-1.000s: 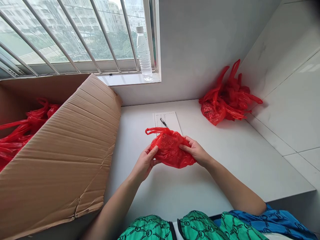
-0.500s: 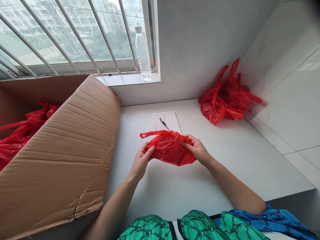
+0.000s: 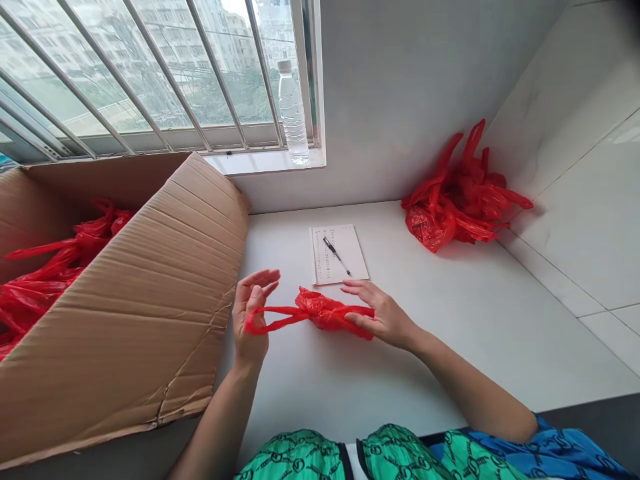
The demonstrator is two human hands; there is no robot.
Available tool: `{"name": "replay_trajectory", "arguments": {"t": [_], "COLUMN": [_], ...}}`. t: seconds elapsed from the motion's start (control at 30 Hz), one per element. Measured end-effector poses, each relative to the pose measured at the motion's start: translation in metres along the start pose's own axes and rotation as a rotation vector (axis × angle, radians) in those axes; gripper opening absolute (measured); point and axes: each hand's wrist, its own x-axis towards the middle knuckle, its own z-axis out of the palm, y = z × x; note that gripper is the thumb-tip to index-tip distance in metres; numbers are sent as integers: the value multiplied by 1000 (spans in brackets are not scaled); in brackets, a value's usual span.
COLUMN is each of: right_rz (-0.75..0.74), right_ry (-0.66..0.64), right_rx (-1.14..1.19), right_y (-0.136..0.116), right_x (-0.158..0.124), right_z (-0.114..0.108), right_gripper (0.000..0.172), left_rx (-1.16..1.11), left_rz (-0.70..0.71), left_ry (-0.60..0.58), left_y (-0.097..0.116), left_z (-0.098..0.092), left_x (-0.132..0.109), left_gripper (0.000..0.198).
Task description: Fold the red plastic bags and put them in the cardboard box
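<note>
Above the table (image 3: 320,383), left hand (image 3: 249,317) spread, right hand (image 3: 384,317) pinches a red bag (image 3: 323,311).

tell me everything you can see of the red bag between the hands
The red bag looks like thin, glossy, crinkled plastic. Its body is bunched into a narrow, sideways bundle, and a slim handle loop stretches left, its end crossing in front of the left hand. The thumb of the right hand overlaps its right end. It appears above the white table, nearer the person than the notebook; whether it touches the tabletop, or holds anything, cannot be told.
</note>
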Motion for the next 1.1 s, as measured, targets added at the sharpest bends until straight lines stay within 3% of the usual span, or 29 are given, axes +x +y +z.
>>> {"name": "replay_trajectory", "arguments": {"t": [0.07, 0.13, 0.2, 0.3, 0.4, 0.5, 0.7, 1.1], "right_rz": [-67, -100, -111, -159, -230, -196, -158, -166], "right_ry": [-61, -76, -54, -6, -69, -154, -176, -182], "right_rx": [-135, -256, -325, -333, -316, -383, -467, -479], "right_y": [3, 10, 14, 12, 5, 7, 26, 27], "right_x": [0, 1, 2, 1, -2, -8, -12, -12], "right_z": [10, 15, 15, 13, 20, 35, 56, 54], "right_gripper": [48, 37, 28, 30, 52, 67, 74, 77], "left_rx": [171, 468, 728, 893, 927, 982, 1064, 1007], "left_rz": [-19, -12, 64, 198, 279, 305, 363, 360], "left_ry": [-314, -661, -841, -849, -864, -902, -788, -745], "left_y": [9, 13, 12, 7, -1, -19, -55, -59], "left_z": [3, 4, 4, 4, 7, 13, 17, 17], "left_x": [-3, -5, -8, -15, -24, -32, -39, -42], "left_gripper": [31, 34, 38, 46, 56, 65, 64, 63]}}
